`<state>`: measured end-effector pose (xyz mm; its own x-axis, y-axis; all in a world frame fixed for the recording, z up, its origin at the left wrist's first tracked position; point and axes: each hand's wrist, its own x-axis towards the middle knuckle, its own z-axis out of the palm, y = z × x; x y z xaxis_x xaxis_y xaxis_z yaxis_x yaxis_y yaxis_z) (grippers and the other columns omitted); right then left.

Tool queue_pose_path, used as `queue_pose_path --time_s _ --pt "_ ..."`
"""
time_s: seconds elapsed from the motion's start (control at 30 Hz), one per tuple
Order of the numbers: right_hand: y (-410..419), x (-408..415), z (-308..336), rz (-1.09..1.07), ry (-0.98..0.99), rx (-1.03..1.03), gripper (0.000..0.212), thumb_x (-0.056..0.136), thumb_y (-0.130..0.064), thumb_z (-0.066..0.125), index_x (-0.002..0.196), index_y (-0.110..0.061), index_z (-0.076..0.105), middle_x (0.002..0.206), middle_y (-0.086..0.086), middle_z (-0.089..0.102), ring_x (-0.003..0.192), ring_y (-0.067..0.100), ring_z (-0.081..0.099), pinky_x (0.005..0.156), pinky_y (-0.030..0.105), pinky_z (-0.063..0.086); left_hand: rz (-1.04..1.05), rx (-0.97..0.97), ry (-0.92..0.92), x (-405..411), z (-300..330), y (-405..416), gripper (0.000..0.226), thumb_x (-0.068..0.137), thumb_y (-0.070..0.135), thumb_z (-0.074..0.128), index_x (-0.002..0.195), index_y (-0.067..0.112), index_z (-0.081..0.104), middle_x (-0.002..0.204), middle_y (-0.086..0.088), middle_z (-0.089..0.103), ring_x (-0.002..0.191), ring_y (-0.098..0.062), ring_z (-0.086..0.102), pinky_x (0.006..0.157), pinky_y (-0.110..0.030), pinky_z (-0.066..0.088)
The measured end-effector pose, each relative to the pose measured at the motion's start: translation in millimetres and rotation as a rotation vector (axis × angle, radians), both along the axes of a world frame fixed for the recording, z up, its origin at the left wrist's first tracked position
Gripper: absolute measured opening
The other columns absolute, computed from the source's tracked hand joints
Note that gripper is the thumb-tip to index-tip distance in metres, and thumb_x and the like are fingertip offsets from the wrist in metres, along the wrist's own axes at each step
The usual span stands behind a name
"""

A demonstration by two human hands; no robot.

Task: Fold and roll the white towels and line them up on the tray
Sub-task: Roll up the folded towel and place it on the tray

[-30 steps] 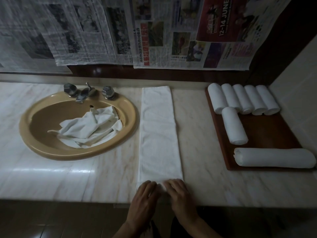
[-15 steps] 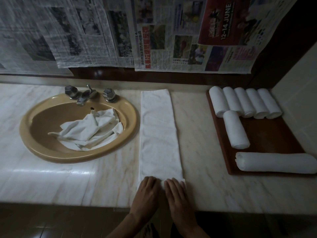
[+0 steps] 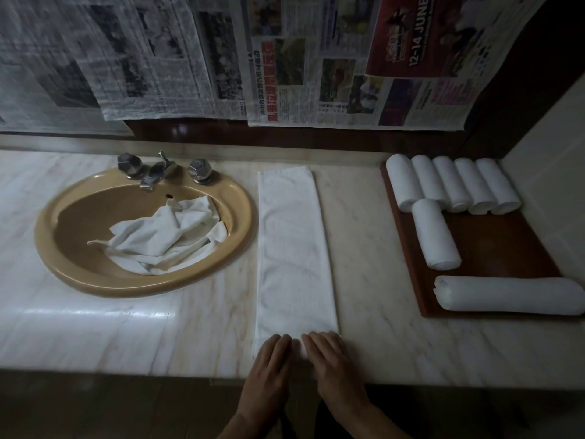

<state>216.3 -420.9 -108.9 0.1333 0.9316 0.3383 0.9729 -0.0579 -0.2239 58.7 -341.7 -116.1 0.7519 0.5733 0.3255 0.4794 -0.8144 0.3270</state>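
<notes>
Fingers of my left hand (image 3: 269, 359) and right hand (image 3: 332, 362) lie flat, released, on the folded towel (image 3: 292, 248) at lower centre; I should roll tight, evenly.

Newspaper sheets (image 3: 221, 58) hang over a dark wood wall above a pale marble counter (image 3: 126, 327) with a tan oval sink (image 3: 240, 223) and chrome taps (image 3: 158, 172), dimly lit.

Tan sink (image 3: 95, 280), taps (image 3: 163, 168), newspapers (image 3: 316, 74).
</notes>
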Motion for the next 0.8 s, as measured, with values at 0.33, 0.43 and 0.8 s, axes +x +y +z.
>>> queue_pose_path --time_s 0.33,0.43,0.8 --pt "-10 -8 -12 -0.027 -0.115 0.024 0.045 0.106 -0.008 0.021 0.138 0.001 0.052 0.137 0.016 0.056 0.129 0.033 0.051 0.112 0.049 0.032 -0.025 -0.076 0.054 27 24 19 0.03 0.074 0.02 0.069 0.103 0.012 0.064 0.104 -0.004 0.056 0.092 -0.021 0.052 0.081 -0.035 0.052" --pt "6 2 -16 -0.046 -0.094 0.08 0.039 0.106 -0.013 0.031 0.128 0.0 0.062 0.127 0.014 0.064 0.121 0.03 0.054 0.116 0.044 0.027 0.002 -0.067 0.084 31 30 22 0.035 0.064 0.01 0.071 0.098 0.013 0.066 0.1 -0.003 0.055 0.09 -0.021 0.052 0.075 -0.035 0.056" --pt "26 3 28 -0.031 0.066 -0.071 0.034 0.077 -0.017 0.044 0.09 -0.016 0.075 0.086 -0.002 0.068 0.076 0.018 0.065 0.077 0.028 0.053 0.07 0.08 0.071 -1 -6 -5 0.037 0.088 0.016 0.049 0.12 0.007 0.066 0.122 -0.015 0.066 0.12 -0.03 0.049 0.105 -0.044 0.046"
